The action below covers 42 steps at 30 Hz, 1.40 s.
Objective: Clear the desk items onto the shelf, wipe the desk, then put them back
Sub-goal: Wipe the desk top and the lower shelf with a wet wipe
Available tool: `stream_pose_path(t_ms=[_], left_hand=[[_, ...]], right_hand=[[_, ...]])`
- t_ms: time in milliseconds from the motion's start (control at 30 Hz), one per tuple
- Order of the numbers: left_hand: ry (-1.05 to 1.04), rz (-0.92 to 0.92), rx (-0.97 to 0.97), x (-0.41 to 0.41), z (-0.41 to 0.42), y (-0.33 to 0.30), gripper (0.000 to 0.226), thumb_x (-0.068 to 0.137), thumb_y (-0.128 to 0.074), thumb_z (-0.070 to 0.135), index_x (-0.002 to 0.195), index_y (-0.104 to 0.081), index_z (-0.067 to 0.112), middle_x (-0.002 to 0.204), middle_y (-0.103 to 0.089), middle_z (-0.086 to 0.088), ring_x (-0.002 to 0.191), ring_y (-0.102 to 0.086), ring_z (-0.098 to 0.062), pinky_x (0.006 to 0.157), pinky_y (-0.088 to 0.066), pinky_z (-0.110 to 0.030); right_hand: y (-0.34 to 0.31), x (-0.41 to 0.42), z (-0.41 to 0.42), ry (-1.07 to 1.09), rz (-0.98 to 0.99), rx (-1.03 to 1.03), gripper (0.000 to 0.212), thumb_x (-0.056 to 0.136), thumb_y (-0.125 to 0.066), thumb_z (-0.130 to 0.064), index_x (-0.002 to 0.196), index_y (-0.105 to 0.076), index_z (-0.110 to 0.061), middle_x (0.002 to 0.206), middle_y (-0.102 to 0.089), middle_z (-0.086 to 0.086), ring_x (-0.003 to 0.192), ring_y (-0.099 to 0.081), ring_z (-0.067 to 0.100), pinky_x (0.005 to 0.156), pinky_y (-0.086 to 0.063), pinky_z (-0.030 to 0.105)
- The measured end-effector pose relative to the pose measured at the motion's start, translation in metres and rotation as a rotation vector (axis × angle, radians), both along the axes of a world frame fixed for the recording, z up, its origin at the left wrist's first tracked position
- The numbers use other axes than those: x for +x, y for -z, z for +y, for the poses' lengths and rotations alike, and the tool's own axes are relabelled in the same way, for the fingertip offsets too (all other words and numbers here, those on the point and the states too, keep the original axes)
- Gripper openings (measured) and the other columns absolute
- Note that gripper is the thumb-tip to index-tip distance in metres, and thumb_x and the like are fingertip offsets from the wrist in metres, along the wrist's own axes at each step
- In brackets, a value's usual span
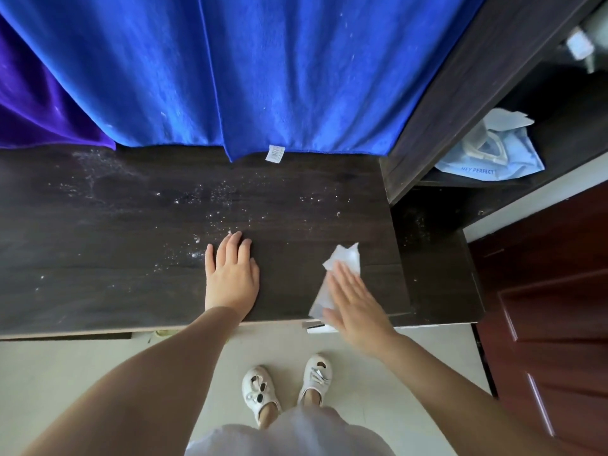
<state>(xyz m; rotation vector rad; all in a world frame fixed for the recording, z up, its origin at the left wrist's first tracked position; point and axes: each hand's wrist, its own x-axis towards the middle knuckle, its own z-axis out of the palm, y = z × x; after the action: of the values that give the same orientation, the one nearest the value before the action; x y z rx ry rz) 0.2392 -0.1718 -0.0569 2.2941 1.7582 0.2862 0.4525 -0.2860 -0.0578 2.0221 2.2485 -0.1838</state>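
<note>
The dark wooden desk (pixel 115 245) runs across the middle of the head view, speckled with white dust and crumbs towards its back and centre. My left hand (pixel 232 274) lies flat on the desk near the front edge, fingers together, holding nothing. My right hand (pixel 353 301) presses flat on a white wipe (pixel 345 258) near the desk's front right corner; the wipe sticks out past my fingertips and under my palm. To the right stands the dark shelf (pixel 460 103), with a light blue bag (pixel 493 156) in one compartment and a small white item (pixel 579 44) higher up.
A blue towel (pixel 263 70) hangs down behind the desk, a purple cloth (pixel 36 106) beside it at left. A lower dark side surface (pixel 437 268) adjoins the desk at right. A reddish-brown door (pixel 552 291) stands at far right. My feet in white shoes (pixel 286 386) are on pale floor.
</note>
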Motion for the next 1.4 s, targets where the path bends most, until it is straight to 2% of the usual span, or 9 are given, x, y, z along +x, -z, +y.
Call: stream_pose_path(t_ms=[167,267,400,567,833,933,1067,1133,1400], left_hand=[[-0.003,0.002,0.014,0.001,0.000,0.002,0.046,0.087,-0.028,0.023,0.119,-0.054,0.004,0.131,-0.051,-0.016,0.125,-0.043,-0.033,0.108,-0.024,-0.054],[-0.008,0.019,0.021,0.001,0.000,0.002,0.047,0.087,-0.026,0.024,0.119,-0.054,0.004,0.131,-0.052,-0.015,0.125,-0.044,-0.032,0.108,-0.025,-0.054],[-0.021,0.029,0.020,0.002,0.001,0.004,0.047,0.086,-0.026,0.024,0.119,-0.054,0.005,0.132,-0.051,-0.014,0.125,-0.043,-0.030,0.108,-0.025,-0.053],[-0.033,0.035,0.034,0.002,0.002,0.004,0.045,0.086,-0.028,0.025,0.117,-0.054,0.006,0.131,-0.052,-0.013,0.124,-0.042,-0.028,0.108,-0.026,-0.052],[-0.032,0.064,0.019,0.002,0.000,0.002,0.045,0.086,-0.028,0.025,0.119,-0.054,0.007,0.133,-0.051,-0.012,0.124,-0.044,-0.029,0.109,-0.026,-0.051],[-0.034,0.050,0.016,0.002,0.000,0.002,0.046,0.087,-0.027,0.025,0.120,-0.053,0.007,0.134,-0.050,-0.012,0.125,-0.043,-0.029,0.110,-0.024,-0.051],[-0.037,0.039,0.022,0.003,0.001,0.003,0.046,0.086,-0.027,0.025,0.120,-0.053,0.007,0.133,-0.051,-0.012,0.125,-0.043,-0.028,0.110,-0.025,-0.051],[-0.045,0.038,0.022,0.002,0.001,0.002,0.045,0.086,-0.028,0.025,0.119,-0.054,0.007,0.133,-0.051,-0.012,0.124,-0.043,-0.028,0.110,-0.025,-0.051],[-0.045,0.050,0.041,0.002,0.000,0.002,0.044,0.085,-0.030,0.024,0.118,-0.055,0.008,0.132,-0.052,-0.011,0.123,-0.041,-0.026,0.109,-0.027,-0.050]], right_hand=[[-0.002,0.045,0.011,0.476,0.036,-0.080,0.086,0.094,0.004,-0.054,0.134,-0.036,0.011,0.141,-0.036,0.033,0.132,-0.035,0.045,0.108,-0.031,0.054],[-0.002,0.005,0.060,0.526,0.106,0.008,0.069,0.097,-0.016,-0.044,0.134,-0.034,0.011,0.141,-0.030,0.039,0.133,-0.030,0.050,0.108,-0.031,0.059],[-0.007,-0.052,0.097,0.127,0.223,-0.080,0.071,0.092,-0.012,-0.047,0.145,-0.012,0.000,0.154,-0.001,0.025,0.144,0.003,0.036,0.118,0.006,0.041],[-0.010,0.005,0.077,-0.291,0.337,-0.029,0.061,0.098,-0.012,-0.041,0.136,-0.041,-0.003,0.147,-0.036,0.019,0.139,-0.026,0.029,0.116,-0.007,0.031],[-0.004,0.025,0.133,0.488,0.311,0.074,0.054,0.097,-0.036,-0.024,0.141,-0.022,0.004,0.152,-0.018,0.026,0.144,-0.011,0.036,0.119,-0.005,0.044],[0.000,-0.034,0.135,0.171,0.282,0.002,0.061,0.098,-0.029,-0.033,0.146,-0.006,-0.004,0.157,-0.005,0.014,0.146,-0.001,0.026,0.120,0.001,0.039],[0.003,-0.023,0.105,-0.368,0.170,0.006,0.063,0.095,-0.022,-0.043,0.142,-0.026,-0.002,0.151,-0.029,0.015,0.141,-0.024,0.027,0.117,-0.020,0.042],[0.001,0.016,0.099,-0.399,0.148,-0.013,0.064,0.096,-0.012,-0.047,0.145,-0.018,-0.007,0.154,-0.020,0.009,0.143,-0.017,0.023,0.118,-0.006,0.034],[0.002,0.038,0.181,0.515,0.137,0.019,0.059,0.099,-0.026,-0.032,0.146,-0.007,-0.001,0.156,-0.005,0.019,0.145,-0.002,0.028,0.119,-0.002,0.045]])
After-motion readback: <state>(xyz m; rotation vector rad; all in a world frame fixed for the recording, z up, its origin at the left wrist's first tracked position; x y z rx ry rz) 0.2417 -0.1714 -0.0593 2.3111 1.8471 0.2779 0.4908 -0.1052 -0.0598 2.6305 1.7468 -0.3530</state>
